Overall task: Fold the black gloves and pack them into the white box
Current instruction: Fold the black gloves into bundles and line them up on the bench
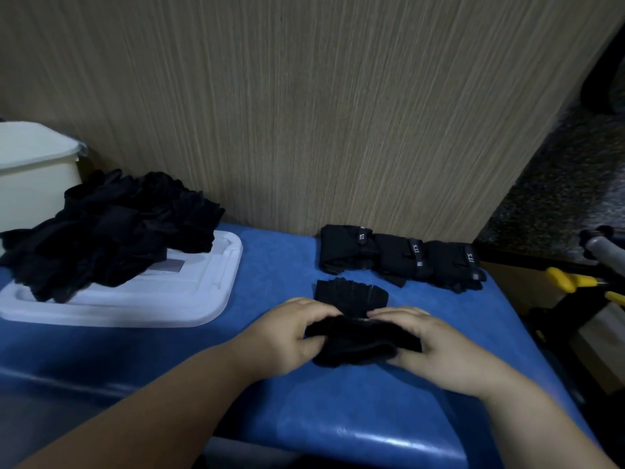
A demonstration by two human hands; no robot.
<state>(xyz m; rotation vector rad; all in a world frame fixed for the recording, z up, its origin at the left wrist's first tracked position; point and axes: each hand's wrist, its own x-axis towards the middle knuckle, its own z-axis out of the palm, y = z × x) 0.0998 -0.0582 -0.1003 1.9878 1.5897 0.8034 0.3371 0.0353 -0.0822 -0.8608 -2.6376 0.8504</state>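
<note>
From the head camera, the left hand and right hand each grip an end of one black glove on the blue table, apparently mid-fold. Three folded gloves lie in a row behind it, unpacked. A large unfolded pile waits on a white lid. The white box stands far left, its inside hidden.

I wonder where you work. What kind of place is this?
Probably a small packing workbench: a heap of loose black gloves on a white lid, and three folded gloves lined up on the blue table.
</note>
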